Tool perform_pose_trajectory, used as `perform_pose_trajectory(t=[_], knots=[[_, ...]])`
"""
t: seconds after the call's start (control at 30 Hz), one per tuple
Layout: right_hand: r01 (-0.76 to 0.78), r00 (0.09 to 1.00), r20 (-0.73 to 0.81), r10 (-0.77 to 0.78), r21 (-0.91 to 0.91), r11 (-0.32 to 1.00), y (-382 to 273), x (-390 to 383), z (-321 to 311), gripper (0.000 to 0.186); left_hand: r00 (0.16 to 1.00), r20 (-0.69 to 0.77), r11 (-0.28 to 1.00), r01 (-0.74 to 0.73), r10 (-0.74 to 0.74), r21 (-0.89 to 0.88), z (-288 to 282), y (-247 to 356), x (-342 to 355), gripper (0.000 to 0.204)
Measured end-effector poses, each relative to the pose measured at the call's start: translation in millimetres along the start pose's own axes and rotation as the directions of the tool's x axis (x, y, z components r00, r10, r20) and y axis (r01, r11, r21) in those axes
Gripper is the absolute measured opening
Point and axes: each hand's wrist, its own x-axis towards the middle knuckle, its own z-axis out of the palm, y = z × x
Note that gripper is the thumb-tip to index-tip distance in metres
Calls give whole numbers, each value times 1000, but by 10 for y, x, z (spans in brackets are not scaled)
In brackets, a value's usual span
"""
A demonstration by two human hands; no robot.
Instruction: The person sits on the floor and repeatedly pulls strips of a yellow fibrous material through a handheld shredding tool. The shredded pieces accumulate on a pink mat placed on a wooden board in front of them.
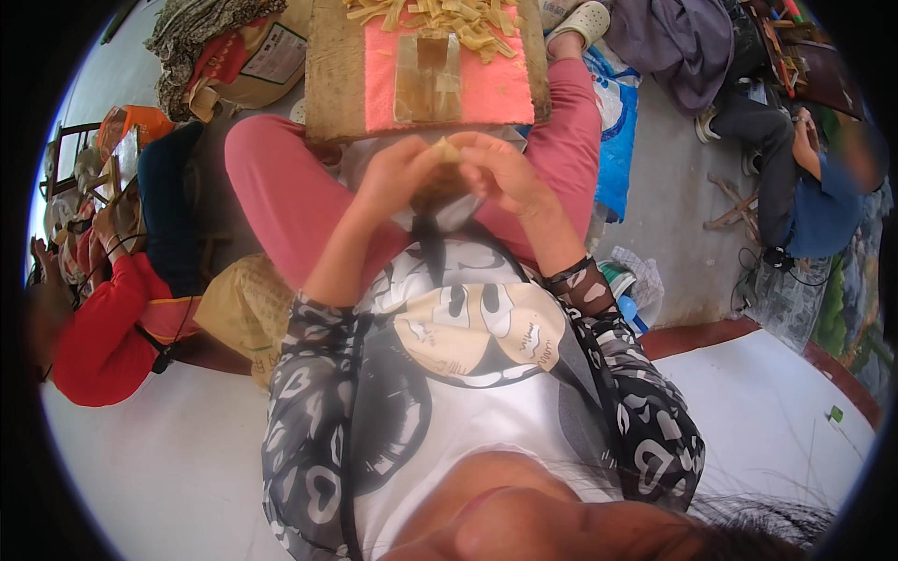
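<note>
Over my lap, my left hand (400, 173) and my right hand (503, 174) come together, fingers pinched. Between their fingertips is a small pale yellow piece (446, 150), like a folded strip; most of it is hidden. Just beyond my hands stands a wooden table (335, 79) with a pink cover (496, 89) on it. A heap of flat, pale yellow strips (458, 21) lies at the cover's far side. Nearer to me, a patch of brown tape (427, 79) is stuck on the cover. Beneath my hands, a whitish plastic bag (458, 213) rests between my legs.
A stuffed sack (267, 70) stands left of the table, a blue bag (613, 140) by my right leg. A tan sack (248, 309) sits at my left side. One person in red (112, 327) sits left, another in blue (828, 210) right, near a small stool (734, 206).
</note>
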Motion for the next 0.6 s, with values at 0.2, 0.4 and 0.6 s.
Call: perform_pose_trajectory(t=[0.2,0.4,0.6], knots=[[180,978,-142,-154,200,963,-117,40,-72,16,998,-5,996,-60,61,64,-50,31,-47,19],[132,985,-100,-141,-91,987,-164,-27,17,14,986,165,952,78,-30,-295,-102,100,7,21],[139,985,-67,-160,-252,958,-47,-2,155,15,943,312,911,227,-117,-345,-79,134,46,10]])
